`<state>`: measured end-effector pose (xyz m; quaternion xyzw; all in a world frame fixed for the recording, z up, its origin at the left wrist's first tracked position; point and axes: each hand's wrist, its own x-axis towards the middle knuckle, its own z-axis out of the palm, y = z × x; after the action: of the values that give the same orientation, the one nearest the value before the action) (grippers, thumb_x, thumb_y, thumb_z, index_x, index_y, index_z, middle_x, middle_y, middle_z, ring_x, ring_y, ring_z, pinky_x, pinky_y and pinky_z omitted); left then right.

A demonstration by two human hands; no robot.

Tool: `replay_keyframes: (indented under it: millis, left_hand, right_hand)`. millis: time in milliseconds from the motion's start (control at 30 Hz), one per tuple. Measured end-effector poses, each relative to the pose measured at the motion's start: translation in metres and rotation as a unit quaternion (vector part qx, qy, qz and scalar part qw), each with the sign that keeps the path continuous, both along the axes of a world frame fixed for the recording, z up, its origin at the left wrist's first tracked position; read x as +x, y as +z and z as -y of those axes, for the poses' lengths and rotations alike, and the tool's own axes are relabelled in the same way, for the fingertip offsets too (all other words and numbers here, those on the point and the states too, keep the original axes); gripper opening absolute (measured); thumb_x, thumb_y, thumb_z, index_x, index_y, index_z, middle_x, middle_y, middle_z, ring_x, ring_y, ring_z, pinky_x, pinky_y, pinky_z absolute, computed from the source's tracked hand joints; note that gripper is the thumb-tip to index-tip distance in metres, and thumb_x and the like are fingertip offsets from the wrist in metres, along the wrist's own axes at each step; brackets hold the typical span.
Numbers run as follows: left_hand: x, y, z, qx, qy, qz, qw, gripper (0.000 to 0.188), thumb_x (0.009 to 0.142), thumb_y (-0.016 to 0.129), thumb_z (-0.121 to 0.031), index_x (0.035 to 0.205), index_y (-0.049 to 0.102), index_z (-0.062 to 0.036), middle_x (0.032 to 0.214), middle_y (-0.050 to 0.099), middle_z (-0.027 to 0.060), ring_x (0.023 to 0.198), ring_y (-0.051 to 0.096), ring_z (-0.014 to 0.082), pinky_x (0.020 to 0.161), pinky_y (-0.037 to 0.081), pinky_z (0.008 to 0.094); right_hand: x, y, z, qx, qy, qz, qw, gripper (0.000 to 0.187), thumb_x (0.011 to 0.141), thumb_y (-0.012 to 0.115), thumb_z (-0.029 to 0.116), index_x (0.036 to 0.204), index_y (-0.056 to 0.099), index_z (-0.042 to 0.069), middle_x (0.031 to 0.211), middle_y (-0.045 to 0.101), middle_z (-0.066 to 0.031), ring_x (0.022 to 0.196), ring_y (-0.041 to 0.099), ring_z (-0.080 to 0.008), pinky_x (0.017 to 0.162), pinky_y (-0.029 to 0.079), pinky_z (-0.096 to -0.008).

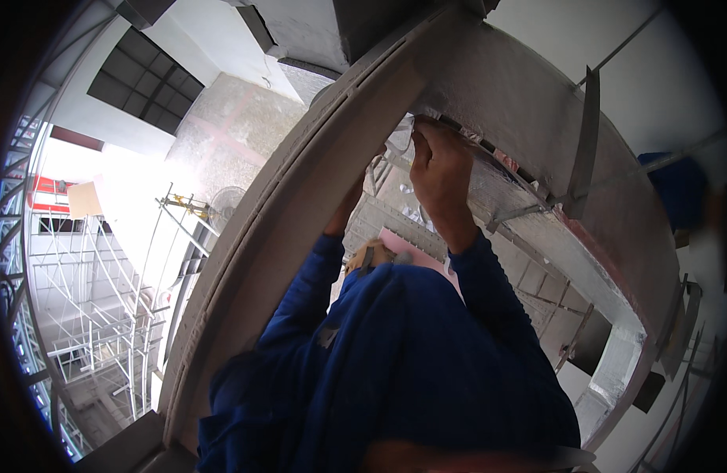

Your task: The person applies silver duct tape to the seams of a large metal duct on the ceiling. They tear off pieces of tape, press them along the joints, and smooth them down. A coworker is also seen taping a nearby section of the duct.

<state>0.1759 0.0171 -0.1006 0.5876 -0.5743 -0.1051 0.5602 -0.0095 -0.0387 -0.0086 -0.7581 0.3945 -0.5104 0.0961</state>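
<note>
My right hand [445, 167] is raised to the upper corner of a frame opening, its thumb and fingers pinched together. Whatever it pinches is too small to make out; a thin whitish piece [400, 135] shows beside the fingertips. A broad grey beam [300, 213] curves past on the left and covers most of my left hand [350, 206]. Only the wrist and back of that hand show behind the beam's edge, with its fingers hidden. Along the silvery foil-like surface [490, 185] by my right hand runs a dark edge with torn, reddish patches [507, 162].
Below me lie a pink sheet [415, 250] and a perforated metal plank [407, 229]. A metal strip [586, 146] sticks out from the right panel. Scaffolding [103, 331] and a round fan [228, 203] stand at lower left. Blue clothing [677, 189] of another person shows far right.
</note>
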Motion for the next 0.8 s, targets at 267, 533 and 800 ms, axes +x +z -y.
replay_keyframes:
  millis: [267,533,800]
  left_hand:
    - [0.041,-0.031,0.009,-0.063,-0.041,-0.002,0.997,0.033,0.102,0.080,-0.012,0.132,0.075,-0.0012,0.127,0.078,0.0123,0.114,0.071,0.0198,0.099,0.058,0.0361]
    - [0.045,0.007,0.009,-0.152,-0.069,0.029,0.986,0.022,0.104,0.078,-0.018,0.121,0.077,-0.0031,0.111,0.078,0.0111,0.099,0.072,0.0235,0.090,0.059,0.0384]
    - [0.058,0.020,0.018,-0.162,0.053,0.264,0.949,0.023,0.101,0.081,-0.023,0.115,0.078,-0.0049,0.107,0.078,0.0121,0.094,0.074,0.0303,0.084,0.060,0.0411]
  right_hand:
    - [-0.003,-0.005,0.008,-0.047,0.035,-0.012,0.998,0.018,0.096,0.073,0.001,0.114,0.076,0.002,0.099,0.076,-0.0188,0.091,0.077,-0.0385,0.077,0.061,-0.0449]
    - [0.004,-0.004,0.011,-0.058,0.006,-0.025,0.998,0.011,0.095,0.074,-0.002,0.104,0.081,-0.001,0.104,0.083,-0.0149,0.096,0.081,-0.0302,0.086,0.063,-0.0385]
    - [0.004,-0.006,0.012,-0.084,-0.006,-0.037,0.996,0.013,0.096,0.074,0.003,0.104,0.082,-0.003,0.103,0.082,-0.0192,0.096,0.081,-0.0342,0.086,0.064,-0.0400]
